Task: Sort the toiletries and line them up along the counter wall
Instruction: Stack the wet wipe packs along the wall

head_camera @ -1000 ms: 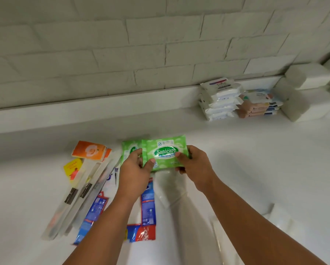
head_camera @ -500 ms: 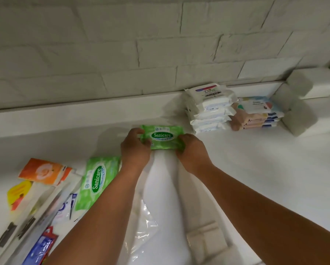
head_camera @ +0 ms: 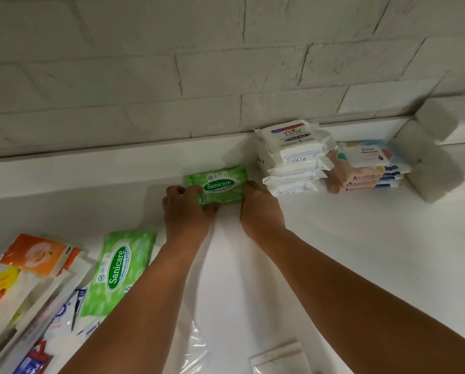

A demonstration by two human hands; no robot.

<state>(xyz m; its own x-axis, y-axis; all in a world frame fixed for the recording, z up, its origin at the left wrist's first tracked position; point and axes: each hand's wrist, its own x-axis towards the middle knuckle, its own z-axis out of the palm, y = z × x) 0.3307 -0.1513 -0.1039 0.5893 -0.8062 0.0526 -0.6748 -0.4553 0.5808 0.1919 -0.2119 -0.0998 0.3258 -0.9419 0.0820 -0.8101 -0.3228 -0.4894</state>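
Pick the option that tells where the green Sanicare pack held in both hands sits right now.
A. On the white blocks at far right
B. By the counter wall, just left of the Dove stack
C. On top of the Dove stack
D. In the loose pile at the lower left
B: the held Sanicare pack, gripped by the left hand and right hand, sits by the counter wall beside the Dove stack.
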